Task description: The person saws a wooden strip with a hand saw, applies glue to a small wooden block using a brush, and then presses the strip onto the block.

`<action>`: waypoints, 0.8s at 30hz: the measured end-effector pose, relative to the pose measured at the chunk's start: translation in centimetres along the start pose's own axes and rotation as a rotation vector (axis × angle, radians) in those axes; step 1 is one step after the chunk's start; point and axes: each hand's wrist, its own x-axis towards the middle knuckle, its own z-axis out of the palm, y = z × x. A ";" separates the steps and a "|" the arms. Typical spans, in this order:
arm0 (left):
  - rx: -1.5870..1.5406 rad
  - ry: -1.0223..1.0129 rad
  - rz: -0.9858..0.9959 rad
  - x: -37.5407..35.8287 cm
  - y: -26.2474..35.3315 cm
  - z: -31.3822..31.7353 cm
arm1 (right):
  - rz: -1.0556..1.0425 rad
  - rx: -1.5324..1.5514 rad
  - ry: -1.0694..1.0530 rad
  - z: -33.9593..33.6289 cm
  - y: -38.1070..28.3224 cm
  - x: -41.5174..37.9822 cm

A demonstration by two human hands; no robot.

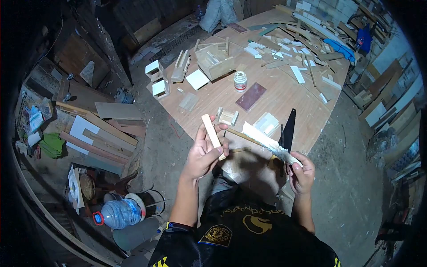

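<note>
My left hand (pixel 205 149) is closed round a narrow pale wooden strip (pixel 211 131), which it holds up at a slant. In my right hand (pixel 301 171) is a whitish, paste-smeared strip (pixel 267 141), gripped at its lower right end and pointing up and left towards my left hand. Beyond my hands, a small wooden frame piece (pixel 227 116) lies on the table near my left fingertips. A black saw blade (pixel 290 129) rises just beyond my right hand. Farther back stand an open white jar (pixel 240 82) and a dark red flat block (pixel 251 96).
The wooden table (pixel 209 107) bears a wooden box (pixel 213 62), a white-topped piece (pixel 158 80) and scattered offcuts (pixel 297 74) at its back right. On the floor at left are a large water bottle (pixel 118 213) and stacked boards (pixel 98 138).
</note>
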 end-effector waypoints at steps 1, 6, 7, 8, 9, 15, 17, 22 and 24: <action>0.098 0.013 -0.046 0.1 0.1 -0.5 | 0.005 0.002 0.003 0.1 0.0 0.0; 0.193 0.014 -0.066 -0.1 -0.3 -1.4 | 0.019 -0.056 0.010 1.0 -0.1 0.1; 0.162 0.048 -0.075 0.0 -0.5 -1.4 | 0.029 -0.076 -0.013 1.3 -0.2 0.2; 0.132 0.081 -0.083 0.0 -0.6 -1.5 | 0.038 -0.096 -0.036 1.4 -0.2 0.3; 0.130 0.080 -0.082 0.1 -0.4 -1.3 | 0.036 -0.099 -0.037 1.5 -0.1 0.3; 0.036 0.431 -0.138 0.1 0.7 -1.5 | 0.045 -0.222 -0.035 1.3 0.4 0.0; -0.079 0.395 -0.161 0.2 0.7 -1.3 | 0.048 -0.277 -0.023 1.4 0.2 -0.1; 0.057 0.465 -0.177 -0.1 1.0 0.7 | 0.053 -0.343 -0.045 1.1 0.1 -0.1; 0.099 0.463 -0.154 -0.4 0.8 -0.2 | 0.054 -0.357 -0.061 1.3 0.1 0.0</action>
